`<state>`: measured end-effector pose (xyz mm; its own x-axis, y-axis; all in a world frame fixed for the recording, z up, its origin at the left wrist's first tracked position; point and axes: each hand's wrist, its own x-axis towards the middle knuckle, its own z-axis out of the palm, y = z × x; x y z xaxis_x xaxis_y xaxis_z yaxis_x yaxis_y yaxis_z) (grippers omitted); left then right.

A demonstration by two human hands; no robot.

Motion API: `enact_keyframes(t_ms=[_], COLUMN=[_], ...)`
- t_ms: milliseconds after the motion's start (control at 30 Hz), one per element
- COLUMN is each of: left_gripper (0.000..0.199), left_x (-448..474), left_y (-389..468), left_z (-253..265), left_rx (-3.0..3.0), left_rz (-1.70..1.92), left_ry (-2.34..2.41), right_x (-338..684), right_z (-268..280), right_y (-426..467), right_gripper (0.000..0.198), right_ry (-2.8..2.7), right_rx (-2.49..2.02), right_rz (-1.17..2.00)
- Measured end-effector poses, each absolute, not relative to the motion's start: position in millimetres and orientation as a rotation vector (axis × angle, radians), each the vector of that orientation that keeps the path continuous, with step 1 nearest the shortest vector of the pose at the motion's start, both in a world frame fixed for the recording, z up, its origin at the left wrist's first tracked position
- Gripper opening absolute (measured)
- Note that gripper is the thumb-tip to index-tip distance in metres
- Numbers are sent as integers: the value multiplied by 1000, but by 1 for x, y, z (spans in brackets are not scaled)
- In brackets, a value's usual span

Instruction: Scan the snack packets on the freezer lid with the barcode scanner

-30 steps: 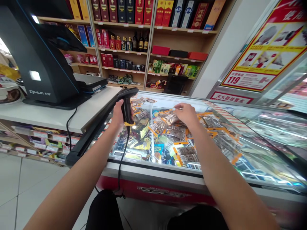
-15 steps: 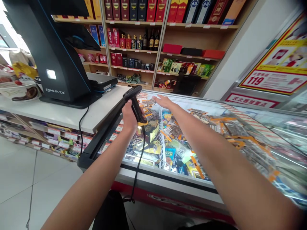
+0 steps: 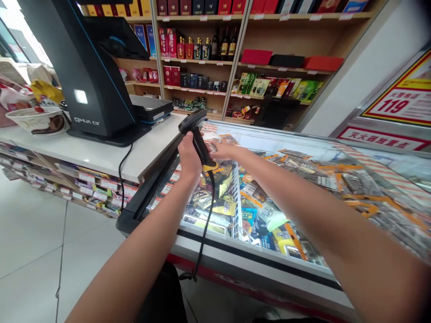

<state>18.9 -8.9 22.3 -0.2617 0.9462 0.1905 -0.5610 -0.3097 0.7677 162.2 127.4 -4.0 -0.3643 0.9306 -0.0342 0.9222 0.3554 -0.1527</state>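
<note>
In my left hand [image 3: 189, 154] is a black handheld barcode scanner [image 3: 201, 146] with a yellow-tipped grip, its head up and its cable [image 3: 210, 211] hanging over the freezer's front. My right hand [image 3: 224, 149] reaches in from the right, just behind the scanner. Its fingers are drawn together around a small shiny bit at their tips, partly hidden by the scanner; what it is I cannot make out. Below both hands lies a chest freezer [image 3: 269, 264] full of packaged goods, with a white wire divider [image 3: 236, 202] between heaps of packets [image 3: 266, 215].
On the left, a white counter [image 3: 111, 157] carries a black checkout terminal [image 3: 101, 89] and a patterned bowl [image 3: 38, 121]. Shelves of boxes and bottles [image 3: 202, 49] stand at the back. Red-lettered signs [image 3: 384, 137] hang on the right. Packets fill the rack under the counter [image 3: 97, 193].
My right hand has come left and closer to the scanner, its outstretched fingers now drawn in. The whole view has shifted, while the scanner stays in my left hand.
</note>
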Motion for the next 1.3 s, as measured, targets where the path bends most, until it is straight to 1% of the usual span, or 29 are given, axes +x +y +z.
enact_keyframes(t_ms=[100,200,400,500,600,667,700,767,833,933,967,1067,1200,1233,1300], left_gripper=[57,59,61,61,60,60,59,58,57,56,55,54,56,56,56], left_x=[15,9,-3,-2,1,4,4,5,5,5,5,5,-1,-3,-4], left_y=[-6,-5,-4,-5,-8,-10,-11,-11,-11,-12,-13,-17,-27,-29,-34], left_z=[22,23,25,24,22,22,21,20,19,18,19,25,38,40,43], left_rx=[782,787,792,830,881,909,924,955,974,967,959,917,879,892,946], left_rz=[1756,1722,1692,1687,1670,1654,1649,1644,1638,1638,1640,1631,1624,1610,1540], left_ry=[718,718,714,709,726,741,747,757,766,764,751,675,543,517,490], right_x=[158,157,165,172,180,182,182,179,174,167,167,178,209,217,229], right_z=[3,5,8,14,23,30,32,34,31,22,20,18,27,30,36], right_y=[85,34,-41,-52,-63,-77,-86,-105,-121,-132,-131,-117,-88,-82,-73], right_gripper=[109,103,101,88,70,69,73,81,85,73,69,59,41,44,55], right_ry=[-2649,-2704,-2760,-2707,-2573,-2480,-2458,-2522,-2595,-2612,-2589,-2398,-2011,-1911,-1686], right_rx=[-1757,-1647,-1521,-1535,-1591,-1626,-1636,-1630,-1617,-1591,-1586,-1549,-1469,-1431,-1288], right_rz=[213,143,146,220,113,32,54,253,310,251,283,551,872,956,1122])
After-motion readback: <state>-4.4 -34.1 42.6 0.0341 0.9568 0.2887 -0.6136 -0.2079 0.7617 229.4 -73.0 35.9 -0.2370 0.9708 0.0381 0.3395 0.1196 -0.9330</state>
